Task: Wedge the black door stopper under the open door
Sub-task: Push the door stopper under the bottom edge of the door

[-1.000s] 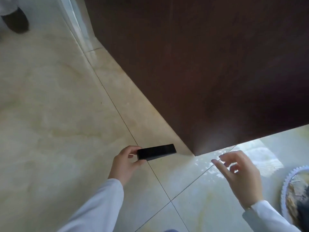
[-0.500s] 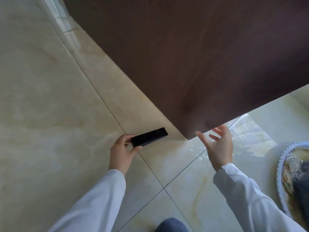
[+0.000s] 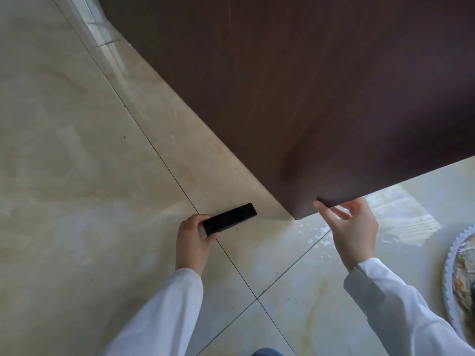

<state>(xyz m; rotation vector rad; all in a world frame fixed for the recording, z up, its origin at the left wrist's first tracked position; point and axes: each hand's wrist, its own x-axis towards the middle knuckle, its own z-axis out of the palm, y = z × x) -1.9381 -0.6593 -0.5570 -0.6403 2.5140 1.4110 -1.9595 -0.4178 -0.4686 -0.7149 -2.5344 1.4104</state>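
— Head view. Biggest thing?
— Dark brown door (image 3: 295,98), filling the upper right, bottom corner low and just right of the stopper's far tip.
— Underneath?
— Glossy beige tile floor (image 3: 77,176), dark grout lines crossing below the gripped end of the stopper. Paler tiles beyond the door edge, with a whitish patch past the right fingers.
— At the right edge?
— Round thing with a white scalloped rim (image 3: 455,253), well right of the right wrist; cut off by the frame, so hard to tell what.
— Sleeves?
— White, both arms, reaching in from below.
— Right hand (image 3: 352,232)?
— Spread wide, holding nothing closed. Fingertips (image 3: 320,205) touching the door's bottom corner; thumb side toward the stopper, other fingers fanned along the door's lower edge.
— Left hand (image 3: 192,242)?
— Clamped on the near end of the stopper (image 3: 230,219), thumb under the lower side, fingers curled over the top.
— Stopper's place?
— Black, flat, long. Pointing up and right from the left grip toward the door corner, just short of it, a strip of bare tile between tip and door. Not under the door. Resting on the floor or held just above: cannot tell.
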